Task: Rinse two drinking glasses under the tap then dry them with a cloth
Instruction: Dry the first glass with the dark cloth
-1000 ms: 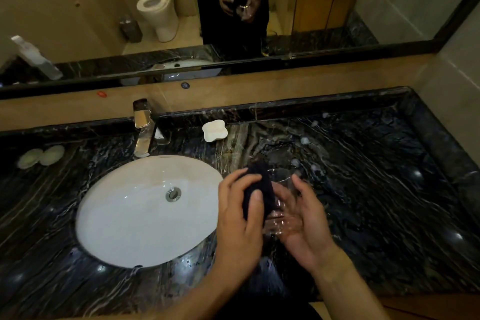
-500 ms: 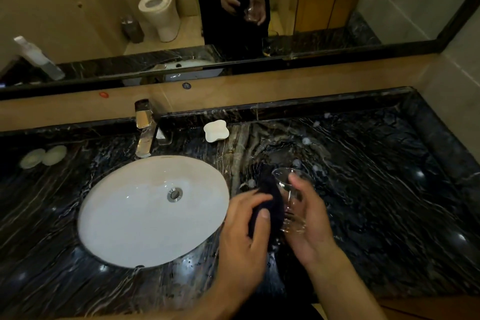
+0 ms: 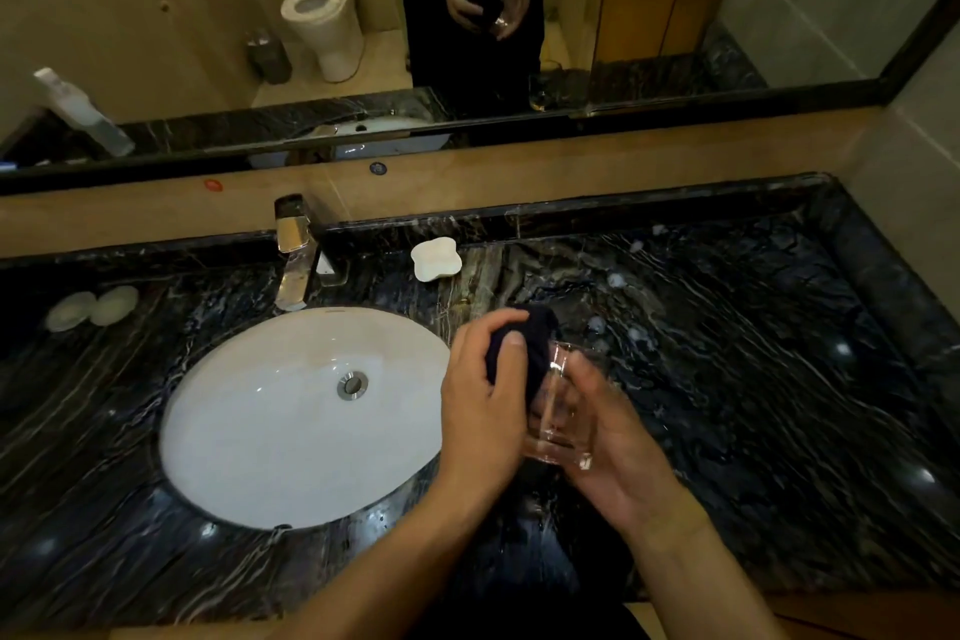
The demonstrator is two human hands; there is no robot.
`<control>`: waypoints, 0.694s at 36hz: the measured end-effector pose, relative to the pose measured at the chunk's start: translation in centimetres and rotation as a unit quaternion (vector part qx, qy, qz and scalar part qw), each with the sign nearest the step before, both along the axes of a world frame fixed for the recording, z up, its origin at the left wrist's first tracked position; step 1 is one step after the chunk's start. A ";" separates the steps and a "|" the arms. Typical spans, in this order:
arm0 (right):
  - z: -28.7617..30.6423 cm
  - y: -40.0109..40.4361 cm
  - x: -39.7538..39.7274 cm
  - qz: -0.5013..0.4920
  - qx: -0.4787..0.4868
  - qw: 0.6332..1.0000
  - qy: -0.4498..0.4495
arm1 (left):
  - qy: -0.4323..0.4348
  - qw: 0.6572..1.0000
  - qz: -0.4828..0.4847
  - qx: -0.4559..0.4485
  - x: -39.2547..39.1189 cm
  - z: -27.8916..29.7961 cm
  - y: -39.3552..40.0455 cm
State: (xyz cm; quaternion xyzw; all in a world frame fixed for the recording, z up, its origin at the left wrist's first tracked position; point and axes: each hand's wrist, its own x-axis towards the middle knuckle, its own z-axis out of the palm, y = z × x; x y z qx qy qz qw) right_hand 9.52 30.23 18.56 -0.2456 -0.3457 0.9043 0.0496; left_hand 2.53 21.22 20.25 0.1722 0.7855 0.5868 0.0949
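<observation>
A clear drinking glass (image 3: 560,411) is held above the dark marble counter (image 3: 753,379), just right of the white sink basin (image 3: 270,431). My right hand (image 3: 613,442) cups the glass from the right and below. My left hand (image 3: 483,405) grips a dark cloth (image 3: 524,348) and presses it against the glass's left side and rim. The mirror shows a second glass (image 3: 539,91) standing on the counter; on the counter itself I cannot make it out.
A chrome tap (image 3: 293,255) stands behind the basin, with a white soap dish (image 3: 435,259) to its right. Two pale round soaps (image 3: 91,308) lie at the far left. A raised marble edge (image 3: 883,286) borders the counter on the right.
My left hand with the cloth has shifted up along the glass. My right hand has turned the glass slightly and holds it lower, more tilted.
</observation>
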 end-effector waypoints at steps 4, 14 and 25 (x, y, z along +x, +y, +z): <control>-0.1 0.3 0.3 -0.052 0.039 0.998 -0.020 | -0.088 0.996 0.009 0.002 -1.1 0.5 0.7; 0.2 -0.6 0.6 -0.199 0.293 0.932 0.076 | -0.550 0.804 0.043 0.222 2.1 0.2 -0.5; 0.5 0.0 2.5 -0.133 0.382 0.909 0.096 | -0.617 0.730 0.007 0.295 3.8 0.5 -2.9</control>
